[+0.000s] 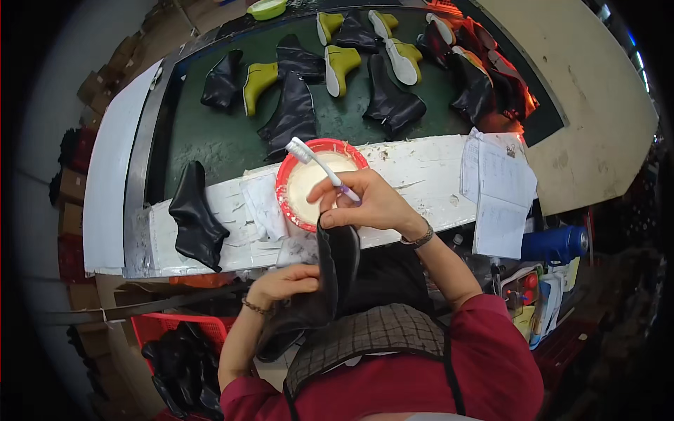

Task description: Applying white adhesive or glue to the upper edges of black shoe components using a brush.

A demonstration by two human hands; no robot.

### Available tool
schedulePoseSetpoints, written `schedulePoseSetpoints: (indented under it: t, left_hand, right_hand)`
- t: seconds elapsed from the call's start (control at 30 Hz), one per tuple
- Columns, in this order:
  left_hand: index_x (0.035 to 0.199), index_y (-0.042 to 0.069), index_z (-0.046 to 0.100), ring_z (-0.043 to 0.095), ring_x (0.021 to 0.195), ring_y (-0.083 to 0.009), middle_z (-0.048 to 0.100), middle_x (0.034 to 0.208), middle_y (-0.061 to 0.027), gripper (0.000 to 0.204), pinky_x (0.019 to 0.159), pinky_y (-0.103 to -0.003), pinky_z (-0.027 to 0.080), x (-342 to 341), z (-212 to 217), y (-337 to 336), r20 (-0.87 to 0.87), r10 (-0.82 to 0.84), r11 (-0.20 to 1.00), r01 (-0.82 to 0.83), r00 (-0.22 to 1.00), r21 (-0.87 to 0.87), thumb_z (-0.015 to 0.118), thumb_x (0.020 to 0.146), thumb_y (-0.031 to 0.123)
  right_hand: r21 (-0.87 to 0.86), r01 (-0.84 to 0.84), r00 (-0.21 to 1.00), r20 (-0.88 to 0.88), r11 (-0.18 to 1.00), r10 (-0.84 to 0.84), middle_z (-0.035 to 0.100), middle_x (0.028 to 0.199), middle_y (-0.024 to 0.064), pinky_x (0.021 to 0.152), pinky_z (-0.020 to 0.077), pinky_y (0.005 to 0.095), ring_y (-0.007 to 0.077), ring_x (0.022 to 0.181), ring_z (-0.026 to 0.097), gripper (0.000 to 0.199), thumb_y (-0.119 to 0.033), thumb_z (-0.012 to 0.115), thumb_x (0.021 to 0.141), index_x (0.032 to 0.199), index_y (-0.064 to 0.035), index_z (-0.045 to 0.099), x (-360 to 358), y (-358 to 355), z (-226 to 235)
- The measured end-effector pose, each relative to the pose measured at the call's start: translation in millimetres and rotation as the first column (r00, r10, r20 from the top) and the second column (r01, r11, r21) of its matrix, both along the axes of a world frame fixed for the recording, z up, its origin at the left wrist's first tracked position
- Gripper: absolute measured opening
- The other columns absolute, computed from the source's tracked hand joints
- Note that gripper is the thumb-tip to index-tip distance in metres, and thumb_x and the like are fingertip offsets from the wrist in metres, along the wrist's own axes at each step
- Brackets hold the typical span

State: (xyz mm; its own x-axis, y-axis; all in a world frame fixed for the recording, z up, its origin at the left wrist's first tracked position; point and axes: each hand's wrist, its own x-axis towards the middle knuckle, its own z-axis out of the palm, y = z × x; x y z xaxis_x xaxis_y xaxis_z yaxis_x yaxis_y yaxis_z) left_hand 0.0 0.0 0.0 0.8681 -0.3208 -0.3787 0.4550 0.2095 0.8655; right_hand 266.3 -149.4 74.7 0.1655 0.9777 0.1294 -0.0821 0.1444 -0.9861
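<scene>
Below the white counter [421, 168], close to the person's body, a black boot upper [330, 281] is held with its long axis running from lower left up to its opening at upper right, near the red bowl. The left hand [284, 284] is closed around its lower part, fingers curled over the leather. The right hand [368, 203] is pinched shut on a toothbrush [319, 165], while its lower fingers touch the top edge of the upper. The toothbrush is slanted, its white bristle head pointing up and left over the bowl, its purple handle end buried in the fingers.

One red bowl [284, 189] of pale cream paste is set on the counter, just above the held upper. One more black upper [196, 221] is laid on the counter's left end, hanging over the front edge. One stack of printed papers [498, 189] is draped over the counter's right end, and one blue bottle [554, 244] is seen beneath it.

Beyond the counter, a dark green belt [210, 140] is covered with boots: about six black ones and about five yellow-green ones, with several red and black ones crowded at the far right, too bunched to be counted. One red crate [168, 324] of black pieces is placed at lower left. Cardboard boxes [105, 77] are stacked along the left wall.
</scene>
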Motion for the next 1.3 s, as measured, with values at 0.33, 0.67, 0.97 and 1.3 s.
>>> schedulePoseSetpoints:
  t: [0.33,0.67,0.97,1.3]
  left_hand:
    - [0.129,-0.007,0.059,0.068,0.092,-0.0248,0.07,0.107,-0.0188,0.061,0.08,-0.031,0.054,-12,15,-85,-0.103,0.423,0.89,-0.434,0.9,-0.139,0.07,0.097,0.043]
    - [0.15,-0.006,0.043,0.061,0.124,-0.0216,0.061,0.138,-0.0129,0.086,0.109,-0.034,0.045,8,38,-82,-0.026,0.548,0.835,-0.548,0.836,-0.045,0.073,0.07,0.003]
    - [0.108,-0.005,0.07,0.07,0.079,-0.0156,0.073,0.095,-0.0083,0.028,0.074,-0.029,0.057,-2,41,-52,0.127,0.85,0.462,-0.84,0.511,0.286,0.07,0.08,-0.001]
    - [0.103,-0.005,0.074,0.071,0.08,-0.0126,0.076,0.094,-0.0073,0.023,0.074,-0.026,0.057,-4,48,-34,0.19,0.846,0.417,-0.84,0.498,0.346,0.083,0.082,0.0]
  right_hand:
    - [-0.013,0.125,0.935,0.336,0.992,-0.114,0.064,0.068,0.0005,0.057,0.0433,0.0259,0.0058,0.063,0.055,0.017,-0.016,0.08,0.089,0.088,0.0001,0.076,-9,-48,-8]
    - [-0.049,0.364,0.845,0.438,0.93,-0.307,0.071,0.074,0.0079,0.062,0.0522,0.0313,0.0146,0.065,0.067,0.03,-0.027,0.084,0.085,0.092,0.0005,0.075,-5,-41,-59]
    - [0.027,0.418,0.267,0.952,0.908,-0.151,0.063,0.094,0.0088,0.07,0.0541,0.0416,0.0268,0.082,0.068,0.018,-0.022,0.071,0.091,0.104,-0.0094,0.073,43,-51,-43]
    - [-0.102,0.308,-0.114,0.983,0.946,0.143,0.062,0.099,0.0087,0.073,0.0555,0.0407,0.0263,0.089,0.067,0.012,-0.018,0.073,0.085,0.094,-0.0111,0.074,39,-42,-43]
